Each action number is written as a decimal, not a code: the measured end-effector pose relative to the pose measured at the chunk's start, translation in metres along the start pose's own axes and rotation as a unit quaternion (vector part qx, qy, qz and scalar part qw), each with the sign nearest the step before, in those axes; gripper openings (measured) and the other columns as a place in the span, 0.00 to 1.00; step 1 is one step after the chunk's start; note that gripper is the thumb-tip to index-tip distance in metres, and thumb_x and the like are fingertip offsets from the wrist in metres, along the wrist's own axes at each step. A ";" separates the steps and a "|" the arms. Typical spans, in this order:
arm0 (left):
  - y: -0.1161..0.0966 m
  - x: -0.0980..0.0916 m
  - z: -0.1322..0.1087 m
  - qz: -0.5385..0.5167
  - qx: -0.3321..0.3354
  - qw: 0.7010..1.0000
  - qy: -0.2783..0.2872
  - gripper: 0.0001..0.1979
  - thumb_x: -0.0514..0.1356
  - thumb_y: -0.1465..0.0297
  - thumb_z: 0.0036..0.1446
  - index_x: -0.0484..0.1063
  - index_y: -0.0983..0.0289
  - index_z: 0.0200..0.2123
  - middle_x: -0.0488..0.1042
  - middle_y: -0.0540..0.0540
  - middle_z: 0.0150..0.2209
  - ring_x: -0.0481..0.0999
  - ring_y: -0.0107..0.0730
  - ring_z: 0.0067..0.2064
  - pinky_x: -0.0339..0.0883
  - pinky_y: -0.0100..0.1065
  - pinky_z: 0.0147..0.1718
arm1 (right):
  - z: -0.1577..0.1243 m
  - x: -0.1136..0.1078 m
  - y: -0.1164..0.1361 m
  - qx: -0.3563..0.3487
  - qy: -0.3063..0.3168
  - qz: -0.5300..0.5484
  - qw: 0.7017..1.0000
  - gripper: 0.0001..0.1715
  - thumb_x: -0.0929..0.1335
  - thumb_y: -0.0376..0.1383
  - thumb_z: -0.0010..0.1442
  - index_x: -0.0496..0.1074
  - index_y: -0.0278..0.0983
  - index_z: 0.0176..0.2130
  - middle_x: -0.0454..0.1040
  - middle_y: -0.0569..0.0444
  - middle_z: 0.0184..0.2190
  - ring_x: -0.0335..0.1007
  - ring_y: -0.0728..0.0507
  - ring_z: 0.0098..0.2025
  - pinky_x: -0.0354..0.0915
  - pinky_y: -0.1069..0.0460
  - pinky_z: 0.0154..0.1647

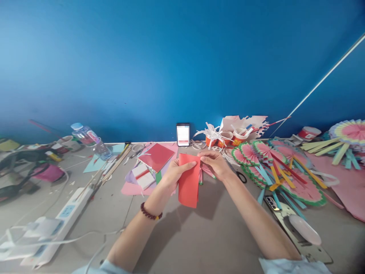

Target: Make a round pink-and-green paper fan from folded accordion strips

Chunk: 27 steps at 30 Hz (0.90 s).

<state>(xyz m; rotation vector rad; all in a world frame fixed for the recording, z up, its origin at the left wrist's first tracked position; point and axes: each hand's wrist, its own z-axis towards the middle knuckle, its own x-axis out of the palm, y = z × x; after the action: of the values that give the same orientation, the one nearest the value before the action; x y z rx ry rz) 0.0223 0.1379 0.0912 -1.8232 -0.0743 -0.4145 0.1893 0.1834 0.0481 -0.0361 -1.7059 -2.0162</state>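
Observation:
A sheet of red paper (188,188), apparently folded, is held upright above the grey table in front of me. My left hand (174,173) is closed on its left side, with the thumb lying flat across the front. At the top right corner, my right hand (213,164) pinches the paper's edge between thumb and fingers. Behind my left hand lies more red paper (156,156) on top of pink and purple sheets. Close by that stack sits a white packet with a red band (143,176).
A phone (183,135) leans against the blue wall. Paper cups (225,137), pleated paper fans (265,156) and black scissors (241,177) lie to the right, with another phone (302,228) nearer me. Leftward are a water bottle (91,139), wooden sticks (116,164) and a power strip (64,219) with cables.

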 end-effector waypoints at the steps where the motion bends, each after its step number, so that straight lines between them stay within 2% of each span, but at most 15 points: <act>1: 0.000 0.000 0.000 0.000 -0.001 1.000 -0.001 0.14 0.69 0.62 0.41 0.74 0.65 0.28 0.76 0.53 0.26 0.73 0.29 0.24 0.67 0.30 0.25 | 0.000 0.000 0.000 -0.003 0.002 0.000 1.000 0.10 0.76 0.41 0.45 0.78 0.41 0.31 0.74 0.56 0.24 0.68 0.49 0.24 0.66 0.52 0.26; 18: 0.003 0.000 0.002 0.001 0.012 1.000 -0.010 0.15 0.70 0.62 0.40 0.75 0.66 0.28 0.76 0.54 0.27 0.73 0.28 0.25 0.66 0.28 0.24 | 0.001 0.002 0.002 -0.017 -0.007 -0.038 0.999 0.10 0.75 0.42 0.45 0.78 0.40 0.29 0.74 0.56 0.25 0.67 0.49 0.25 0.66 0.53 0.26; 21: 0.004 -0.001 0.004 0.000 0.024 0.999 -0.027 0.15 0.70 0.62 0.39 0.75 0.66 0.28 0.77 0.55 0.28 0.74 0.29 0.26 0.67 0.28 0.25 | 0.000 0.004 0.007 -0.003 -0.019 -0.048 0.999 0.13 0.75 0.43 0.46 0.78 0.39 0.32 0.73 0.56 0.23 0.67 0.50 0.24 0.66 0.53 0.27; 24: 0.006 -0.001 0.005 0.007 0.042 0.997 -0.057 0.15 0.70 0.62 0.39 0.74 0.66 0.28 0.77 0.54 0.27 0.75 0.31 0.26 0.67 0.29 0.25 | -0.001 0.004 0.013 0.014 -0.007 -0.079 0.997 0.17 0.74 0.42 0.47 0.76 0.38 0.38 0.74 0.56 0.27 0.68 0.50 0.26 0.67 0.54 0.29; 27: 0.008 -0.002 0.007 0.022 0.064 0.995 -0.075 0.15 0.70 0.62 0.39 0.74 0.66 0.28 0.77 0.54 0.27 0.75 0.31 0.26 0.67 0.29 0.25 | -0.002 0.003 0.017 0.021 0.006 -0.131 0.991 0.15 0.73 0.43 0.48 0.75 0.37 0.35 0.73 0.55 0.27 0.67 0.50 0.26 0.65 0.54 0.28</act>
<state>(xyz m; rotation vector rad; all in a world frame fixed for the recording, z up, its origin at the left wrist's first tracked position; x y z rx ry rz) 0.0246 0.1423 0.0814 -1.7244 -0.1595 -0.2358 0.1937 0.1783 0.0647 0.2245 -1.8243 -2.1585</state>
